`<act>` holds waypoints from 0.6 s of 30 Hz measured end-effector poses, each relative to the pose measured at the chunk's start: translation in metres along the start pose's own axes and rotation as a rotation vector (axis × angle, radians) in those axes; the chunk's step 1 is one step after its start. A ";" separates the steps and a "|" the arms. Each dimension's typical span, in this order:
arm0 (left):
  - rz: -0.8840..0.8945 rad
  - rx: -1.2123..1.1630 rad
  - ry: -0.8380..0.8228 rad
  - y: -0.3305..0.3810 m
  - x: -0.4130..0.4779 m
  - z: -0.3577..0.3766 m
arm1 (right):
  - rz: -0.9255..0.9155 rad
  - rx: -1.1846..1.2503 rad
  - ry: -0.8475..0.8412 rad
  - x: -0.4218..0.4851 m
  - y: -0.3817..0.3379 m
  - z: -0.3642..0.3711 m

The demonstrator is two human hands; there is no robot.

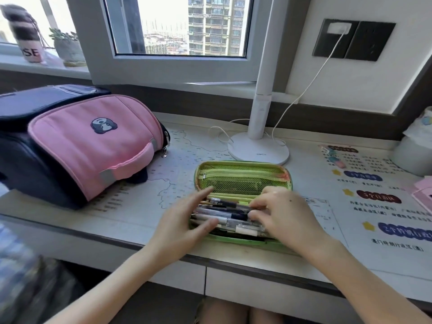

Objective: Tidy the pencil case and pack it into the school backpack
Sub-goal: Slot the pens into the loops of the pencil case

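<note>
A green pencil case (243, 174) lies open on the desk near its front edge, its mesh-pocket lid folded back. Several pens and pencils (230, 215) fill the lower half. My left hand (184, 220) rests with straight fingers on the left ends of the pens. My right hand (282, 213) is on the right ends, its fingers curled down onto them; whether it pinches one I cannot tell. A pink and navy school backpack (77, 141) lies on its side at the left of the desk, zipped closed as far as I see.
A white desk lamp (258, 148) stands just behind the case, its cable running to a wall socket (339, 29). A white container (413, 153) and a pink item (423, 195) sit at the right edge. Printed sheets (374, 206) cover the desk. A plant pot (67, 47) stands on the sill.
</note>
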State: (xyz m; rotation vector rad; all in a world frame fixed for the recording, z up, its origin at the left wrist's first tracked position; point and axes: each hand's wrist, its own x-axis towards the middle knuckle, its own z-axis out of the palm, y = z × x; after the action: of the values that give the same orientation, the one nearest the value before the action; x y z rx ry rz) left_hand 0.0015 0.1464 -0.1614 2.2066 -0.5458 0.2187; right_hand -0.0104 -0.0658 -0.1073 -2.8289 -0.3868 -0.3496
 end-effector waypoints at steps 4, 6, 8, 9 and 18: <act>-0.053 0.015 0.010 0.001 0.002 0.011 | 0.033 -0.123 0.005 0.016 0.009 -0.004; -0.002 0.086 -0.027 0.002 0.002 0.016 | 0.037 -0.132 -0.092 0.023 0.009 -0.001; 0.021 0.091 -0.023 0.002 0.002 0.020 | 0.035 -0.088 -0.176 0.028 0.010 0.003; -0.005 0.050 0.007 0.003 0.002 0.020 | 0.029 -0.062 -0.202 0.028 0.011 0.005; 0.017 0.139 -0.008 0.014 0.045 0.013 | -0.004 0.044 -0.175 0.025 0.028 -0.005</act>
State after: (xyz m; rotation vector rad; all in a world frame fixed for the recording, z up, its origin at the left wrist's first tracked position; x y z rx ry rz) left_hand 0.0346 0.1152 -0.1451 2.3393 -0.5685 0.2640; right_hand 0.0204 -0.0874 -0.1016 -2.8243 -0.4295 -0.0929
